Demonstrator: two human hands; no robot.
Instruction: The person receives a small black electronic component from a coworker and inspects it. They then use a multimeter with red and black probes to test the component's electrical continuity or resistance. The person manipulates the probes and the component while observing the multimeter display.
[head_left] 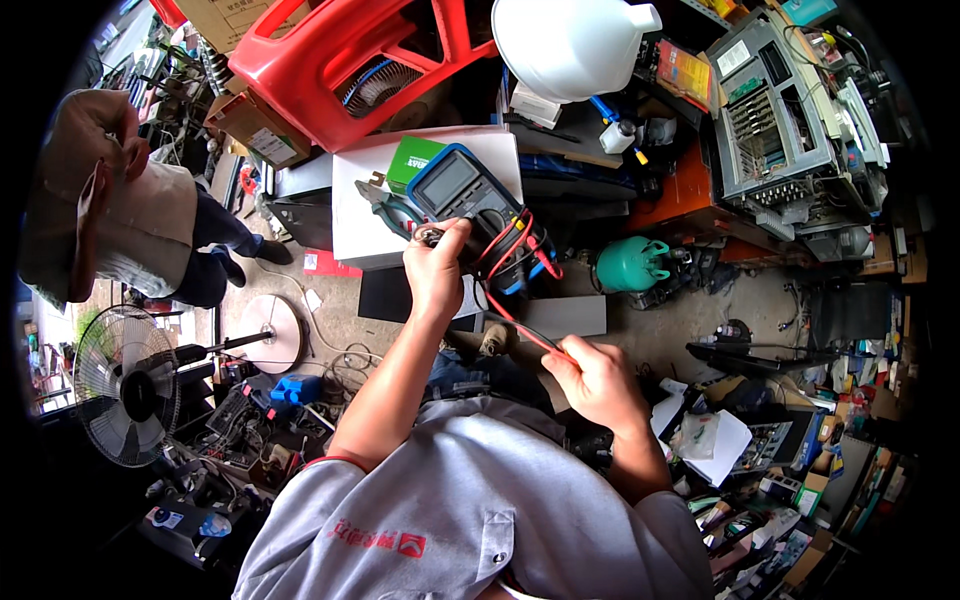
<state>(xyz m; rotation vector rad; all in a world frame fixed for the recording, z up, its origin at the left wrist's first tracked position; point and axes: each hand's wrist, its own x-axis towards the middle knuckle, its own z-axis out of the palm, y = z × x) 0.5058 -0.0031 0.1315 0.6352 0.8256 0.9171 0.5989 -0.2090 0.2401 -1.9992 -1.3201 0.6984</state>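
Observation:
My left hand [435,270] is closed on a small dark metal part [431,235], just below a blue-and-black multimeter [450,182]. The meter lies tilted on a white box [355,220], with red and black leads looped over its lower half. Beside it are pliers [385,205] and a small green box [410,158]. Lower right, my right hand [598,385] grips the red and black test leads [530,332], which stretch down from the meter.
A person [150,230] stands at left, above a standing fan [135,390]. A red plastic chair [285,85] and white funnel-shaped object [560,50] are at top. An opened electronic chassis [760,120], green gas cylinder [625,262] and piled electronics [770,440] occupy the right.

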